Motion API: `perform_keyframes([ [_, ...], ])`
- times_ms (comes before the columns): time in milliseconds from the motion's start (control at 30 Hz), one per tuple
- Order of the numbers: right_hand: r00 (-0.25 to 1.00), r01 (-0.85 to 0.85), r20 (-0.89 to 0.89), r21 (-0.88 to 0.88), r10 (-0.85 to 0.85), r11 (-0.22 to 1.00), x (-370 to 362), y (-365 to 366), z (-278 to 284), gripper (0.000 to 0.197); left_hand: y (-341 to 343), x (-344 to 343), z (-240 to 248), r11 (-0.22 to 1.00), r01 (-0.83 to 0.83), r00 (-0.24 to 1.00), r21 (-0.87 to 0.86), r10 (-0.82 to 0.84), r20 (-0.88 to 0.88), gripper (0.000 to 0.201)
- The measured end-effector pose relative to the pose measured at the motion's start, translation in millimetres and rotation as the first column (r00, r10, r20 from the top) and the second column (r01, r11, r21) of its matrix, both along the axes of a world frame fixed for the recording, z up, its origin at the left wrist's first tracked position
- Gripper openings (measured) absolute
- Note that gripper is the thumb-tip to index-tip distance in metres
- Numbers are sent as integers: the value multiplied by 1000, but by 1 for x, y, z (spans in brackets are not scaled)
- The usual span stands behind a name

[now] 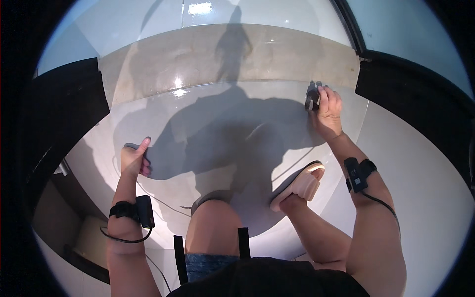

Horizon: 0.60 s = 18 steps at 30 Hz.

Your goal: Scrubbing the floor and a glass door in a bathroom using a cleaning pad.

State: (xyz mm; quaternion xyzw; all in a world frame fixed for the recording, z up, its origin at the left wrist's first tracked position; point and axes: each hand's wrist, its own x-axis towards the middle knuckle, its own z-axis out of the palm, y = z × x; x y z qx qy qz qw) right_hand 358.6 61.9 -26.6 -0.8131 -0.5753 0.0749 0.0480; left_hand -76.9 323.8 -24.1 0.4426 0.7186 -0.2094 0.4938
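My right hand [328, 109] is closed around a small dark object [312, 98] with a pale edge, held over the grey floor near its border with the beige strip. The fingers cover much of this object, so its kind does not show. Off to the left, my left hand [132, 161] hovers or rests above the floor [198, 119]. Its thumb stands apart from the partly curled fingers, and nothing shows between them. Each forearm wears a black strap with a small black box, the left one [144, 211] and the right one [355, 175], each with a cable.
A beige strip [173, 62] runs along the far side below white wall tiles [277, 12]. Black panels [74, 99] stand on both sides, with a black frame [349, 27] at upper right. My sandal [305, 185] is at centre right. My shadow darkens the floor.
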Motion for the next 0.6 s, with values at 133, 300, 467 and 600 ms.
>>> perform_keyframes([
  [133, 996, 61, 66, 47, -64, 997, -5, -8, -12, 61, -1, 7, 1, 1000, -12, 1000, 11, 12, 2, 61],
  [300, 996, 41, -73, -17, -43, 999, -47, 57, -7, 49, -1, 7, -2, 1000, -16, 999, 6, 16, -50, 61],
  [467, 987, -160, -66, -270, 148, 949, 30, 33, 3, 28, 0, -1, -2, 1000, -22, 1000, 16, 22, -17, 63],
  [600, 987, -147, 1, -362, 158, 920, 51, 39, 19, 21, -2, 4, -3, 1000, 2, 1000, 25, -2, -12, 63],
])
